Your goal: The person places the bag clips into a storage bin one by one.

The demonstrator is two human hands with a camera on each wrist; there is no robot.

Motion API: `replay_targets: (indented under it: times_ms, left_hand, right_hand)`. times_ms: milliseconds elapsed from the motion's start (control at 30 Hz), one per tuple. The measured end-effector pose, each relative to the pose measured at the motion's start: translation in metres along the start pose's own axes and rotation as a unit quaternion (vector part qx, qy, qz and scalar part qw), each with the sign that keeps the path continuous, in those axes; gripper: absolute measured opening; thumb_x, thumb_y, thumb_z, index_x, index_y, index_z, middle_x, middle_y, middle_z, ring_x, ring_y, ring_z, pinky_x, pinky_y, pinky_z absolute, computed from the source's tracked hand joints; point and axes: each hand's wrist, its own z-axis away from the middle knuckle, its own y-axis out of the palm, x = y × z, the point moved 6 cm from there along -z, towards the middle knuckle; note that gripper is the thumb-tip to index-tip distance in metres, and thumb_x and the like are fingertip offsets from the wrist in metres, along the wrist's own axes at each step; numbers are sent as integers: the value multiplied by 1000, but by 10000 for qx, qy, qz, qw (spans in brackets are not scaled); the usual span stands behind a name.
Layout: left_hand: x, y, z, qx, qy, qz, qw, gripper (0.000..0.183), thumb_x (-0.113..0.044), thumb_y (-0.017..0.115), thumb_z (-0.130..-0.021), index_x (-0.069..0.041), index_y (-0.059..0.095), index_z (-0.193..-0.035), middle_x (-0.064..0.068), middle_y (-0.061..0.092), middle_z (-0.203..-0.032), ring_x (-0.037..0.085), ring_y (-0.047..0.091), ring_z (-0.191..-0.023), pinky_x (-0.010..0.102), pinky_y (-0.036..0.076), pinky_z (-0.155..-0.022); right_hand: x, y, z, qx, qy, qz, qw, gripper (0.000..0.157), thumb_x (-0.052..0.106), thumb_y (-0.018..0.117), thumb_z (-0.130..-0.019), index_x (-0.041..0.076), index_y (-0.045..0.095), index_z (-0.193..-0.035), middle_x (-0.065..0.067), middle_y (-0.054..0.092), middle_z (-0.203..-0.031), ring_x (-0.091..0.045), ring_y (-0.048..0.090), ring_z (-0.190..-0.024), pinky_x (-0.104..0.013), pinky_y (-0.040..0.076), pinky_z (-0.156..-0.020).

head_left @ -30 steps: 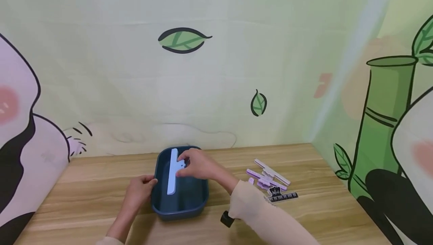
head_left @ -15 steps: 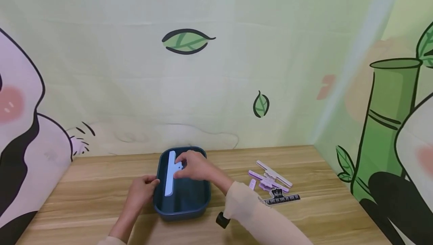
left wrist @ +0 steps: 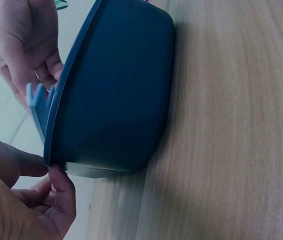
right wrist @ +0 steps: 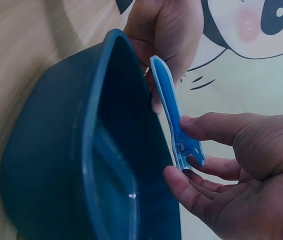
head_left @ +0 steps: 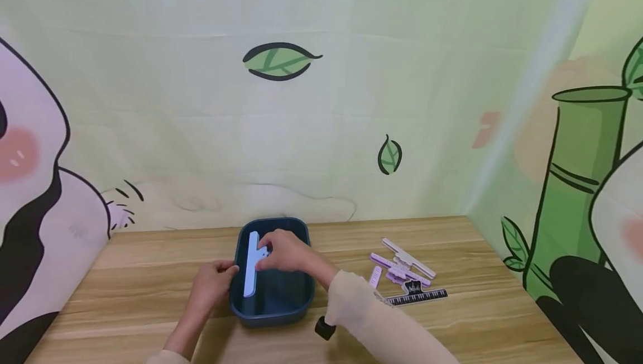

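A deep, dark blue plastic basin (head_left: 273, 318) stands on the wooden table. My left hand (head_left: 210, 286) pinches its left rim between thumb and fingers, as the left wrist view (left wrist: 29, 200) shows up close. Over the basin's left half, my right hand (head_left: 283, 251) holds a long light blue clip (head_left: 251, 272) by its handle tabs. In the right wrist view the clip (right wrist: 166, 97) is at rim height, its long bar running along the left side, with thumb and fingers at the spring (right wrist: 182, 147). Inside the basin, only bare blue floor shows.
Right of the basin lie several more long clips: a whitish one (head_left: 419, 266), purple ones (head_left: 375, 277) and a black one with a piano-key pattern (head_left: 427, 296). My right sleeve passes close in front of them. A printed cloth wall (head_left: 321, 129) rises behind the table.
My right hand has carried the blue clip slightly left and nearer within the basin. The left hand keeps its grip on the rim. My right sleeve now covers less of the other clips.
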Motion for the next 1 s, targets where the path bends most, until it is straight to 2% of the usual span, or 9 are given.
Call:
replay_targets:
  times_ms: [467, 833, 933, 1000]
  left_hand:
    - [0, -2, -1, -18, -24, 98, 9999, 33, -10, 57, -104, 12, 64, -127, 26, 66, -108, 29, 60, -85, 35, 55, -67]
    - [2, -2, 1, -7, -33, 156, 9999, 31, -9, 58, -104, 13, 65, -125, 23, 67, -104, 26, 60, -81, 33, 53, -65]
    - [0, -2, 1, -41, 72, 186, 9998, 31, -8, 59, -103, 15, 65, -123, 23, 68, -101, 24, 60, -77, 32, 53, -62]
    - [0, -2, 1, -34, 109, 217, 9997, 31, -7, 59, -102, 15, 65, -123, 23, 68, -101, 23, 60, -76, 31, 53, -62]
  right_hand:
    - [-12, 20, -14, 29, 61, 129, 9999, 34, 22, 85, -87, 2, 74, -111, 2, 66, -89, -9, 57, -75, -19, 46, -67]
    - [-16, 35, -19, 189, 248, -137, 9994, 25, 18, 84, -88, 2, 73, -104, 2, 64, -84, -11, 58, -73, -22, 48, -67]
    - [-17, 37, -20, 180, 241, -82, 9995, 31, 20, 85, -88, 1, 73, -108, -1, 66, -87, -12, 59, -74, -22, 49, -68]
    - [-18, 37, -21, 144, 253, 36, 9996, 38, 25, 85, -88, -1, 72, -114, -4, 69, -96, -13, 60, -79, -23, 51, -73]
